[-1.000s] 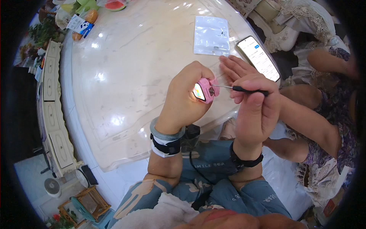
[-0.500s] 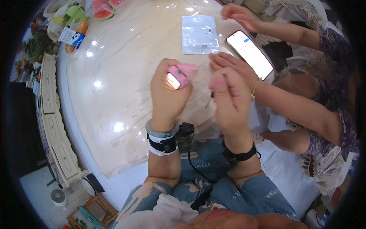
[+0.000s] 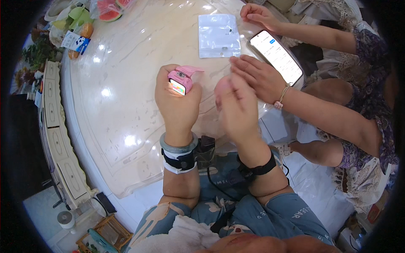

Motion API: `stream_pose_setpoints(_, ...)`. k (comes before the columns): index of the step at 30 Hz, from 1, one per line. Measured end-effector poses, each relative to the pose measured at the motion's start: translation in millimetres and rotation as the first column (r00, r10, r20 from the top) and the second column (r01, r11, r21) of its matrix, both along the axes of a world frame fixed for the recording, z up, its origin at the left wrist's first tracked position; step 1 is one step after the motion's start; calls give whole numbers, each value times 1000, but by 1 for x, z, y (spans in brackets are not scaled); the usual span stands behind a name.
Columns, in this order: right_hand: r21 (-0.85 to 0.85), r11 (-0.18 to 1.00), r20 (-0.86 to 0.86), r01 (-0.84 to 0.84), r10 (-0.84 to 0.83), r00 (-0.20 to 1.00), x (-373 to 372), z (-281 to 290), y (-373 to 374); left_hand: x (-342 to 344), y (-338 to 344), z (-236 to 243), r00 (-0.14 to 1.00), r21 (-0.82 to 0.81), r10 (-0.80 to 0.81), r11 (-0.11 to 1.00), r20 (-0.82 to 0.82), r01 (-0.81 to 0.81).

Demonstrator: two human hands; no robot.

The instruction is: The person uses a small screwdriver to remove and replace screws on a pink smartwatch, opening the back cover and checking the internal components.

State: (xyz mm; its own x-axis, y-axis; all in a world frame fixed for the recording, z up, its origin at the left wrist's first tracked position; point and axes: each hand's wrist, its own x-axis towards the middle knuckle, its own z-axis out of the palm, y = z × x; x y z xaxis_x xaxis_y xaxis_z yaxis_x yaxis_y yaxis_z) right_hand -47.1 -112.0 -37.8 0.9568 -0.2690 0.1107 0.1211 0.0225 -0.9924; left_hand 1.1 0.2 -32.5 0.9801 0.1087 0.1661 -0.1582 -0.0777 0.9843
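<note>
My left hand is closed round a pink smartwatch, held up over the marbled table. The watch's small screen is lit, and one end of its pink strap sticks out to the right. To the right of it, my right hand is closed with the thumb pressed to the fingers and slightly smeared by motion. Whatever it may hold is hidden. Ahead of both hands lies a clear and white zip bag, flat on the table.
At the right sits another person, whose near hand rests close to my right hand. Their far hand is by a phone with a lit screen. Watermelon pieces and oranges lie at the far left.
Both my hands have moved left, the left one still with the watch. The other person's far hand has shifted slightly left.
</note>
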Motion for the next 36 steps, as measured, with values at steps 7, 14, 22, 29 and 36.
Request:
stream_pose_setpoints(7,838,529,98,-132,91,991,12,7,-2,3,4,-2,998,-17,50,999,-41,-51)
stream_pose_setpoints(14,838,491,125,-239,253,959,7,-2,-19,3,4,2,999,3,17,1000,-48,-17)
stream_pose_setpoints(22,715,690,-54,-116,220,974,4,5,-3,1,3,3,999,23,17,1000,-38,-16)
stream_pose_setpoints(29,654,741,-32,-154,230,973,1,11,0,0,2,6,999,-53,4,999,-47,-7)
stream_pose_setpoints(36,645,747,-21,-160,227,974,0,9,0,0,0,10,998,11,25,1000,-63,-24)
